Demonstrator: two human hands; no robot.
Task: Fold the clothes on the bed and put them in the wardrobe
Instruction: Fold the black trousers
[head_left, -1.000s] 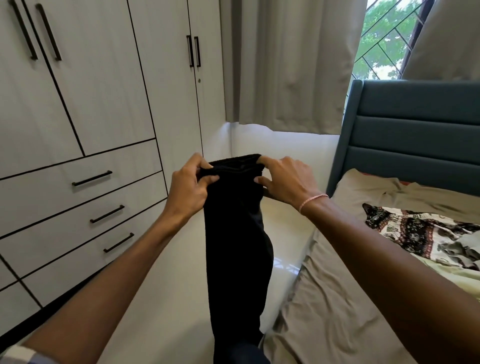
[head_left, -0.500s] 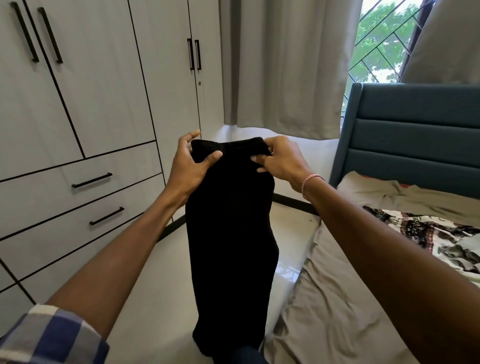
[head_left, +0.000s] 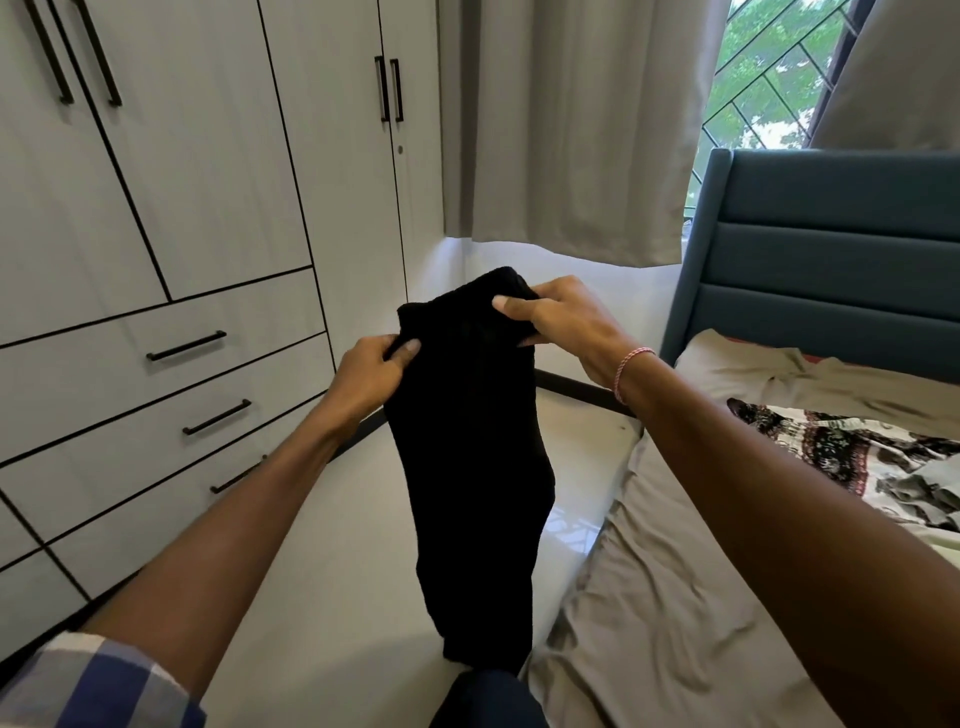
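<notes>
A black garment (head_left: 472, 441) hung down from both hands. The left hand (head_left: 371, 371) pinched its top left corner; the right hand (head_left: 561, 325), slightly higher, gripped the top right edge. Right of the hands, patterned clothes (head_left: 831, 452) lay on the bed (head_left: 649, 623). To their left and beyond stood the closed wardrobe (head_left: 208, 208).

I see a plain black garment (head_left: 472, 441) against a pale grey wardrobe (head_left: 208, 182) with black handles (head_left: 186, 346). The headboard (head_left: 831, 260) is teal, the sheet (head_left: 675, 597) taupe, and the cloth (head_left: 841, 452) cream with a black-and-red print. The sleeve (head_left: 93, 680) is blue-and-white check, the bracelet (head_left: 631, 364) pink and white.
</notes>
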